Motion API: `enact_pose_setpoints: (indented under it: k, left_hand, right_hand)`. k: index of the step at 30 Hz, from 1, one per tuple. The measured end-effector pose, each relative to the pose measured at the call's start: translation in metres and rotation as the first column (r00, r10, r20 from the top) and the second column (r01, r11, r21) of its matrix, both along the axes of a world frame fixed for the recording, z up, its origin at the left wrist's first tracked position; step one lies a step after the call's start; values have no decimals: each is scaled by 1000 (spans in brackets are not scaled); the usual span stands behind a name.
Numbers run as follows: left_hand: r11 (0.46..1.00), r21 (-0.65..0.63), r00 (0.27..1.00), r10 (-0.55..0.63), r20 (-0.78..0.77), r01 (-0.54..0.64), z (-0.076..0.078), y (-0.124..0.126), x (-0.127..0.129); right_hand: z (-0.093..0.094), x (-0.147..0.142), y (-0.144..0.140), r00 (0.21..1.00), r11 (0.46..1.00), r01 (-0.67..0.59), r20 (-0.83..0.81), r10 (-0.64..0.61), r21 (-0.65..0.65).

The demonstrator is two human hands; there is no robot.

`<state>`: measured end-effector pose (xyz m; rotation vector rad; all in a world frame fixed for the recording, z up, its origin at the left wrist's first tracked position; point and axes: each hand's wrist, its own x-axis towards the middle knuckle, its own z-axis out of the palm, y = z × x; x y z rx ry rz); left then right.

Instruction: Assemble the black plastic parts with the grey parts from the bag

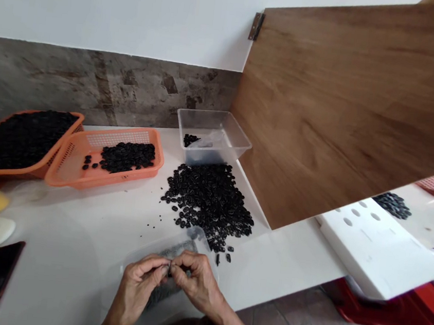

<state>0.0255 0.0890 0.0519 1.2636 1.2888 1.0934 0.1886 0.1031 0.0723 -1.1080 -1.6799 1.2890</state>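
Fingertips of the left hand [138, 278] and right hand [195, 279] pinch together on one small black piece [170, 267], held above a clear plastic bag [193, 240] on the white table [78, 230]. Beyond lies the loose black pile [209, 200], then a clear tub [212, 136] and two orange baskets [104, 158].

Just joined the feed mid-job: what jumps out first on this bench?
The heap of small black parts spread loose on the white table, just in front of a clear plastic tub. At the bottom edge, the left hand and right hand pinch something tiny together over a clear bag. Two orange baskets holding more black parts sit to the left.
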Motion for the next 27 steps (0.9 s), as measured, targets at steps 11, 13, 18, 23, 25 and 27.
enact_pose_setpoints:
  k: [11,13,18,23,25,27]
  left_hand:
    - [977,188,921,-20,-389,100,3,-7,-1]
    - [974,130,800,-71,-596,184,2,-6,-6]
    - [933,-51,486,-232,-843,357,-3,-6,-12]
    - [899,-159,340,-311,-888,408,-13,-11,-2]
    - [889,-182,309,-328,-893,419,-15,-10,1]
    - [884,-193,295,-337,-894,426,-14,-9,3]
  right_hand:
    - [-5,-2,0,958,984,11,280,-61,176]
    - [-9,3,2,923,982,-41,382,-34,187]
    - [-9,13,8,898,985,-52,439,-25,163]
    - [-6,15,5,962,1000,5,271,-10,18]
    - [-9,15,3,995,993,48,97,-37,-112]
    - [-14,16,1,995,975,51,-72,-68,-215]
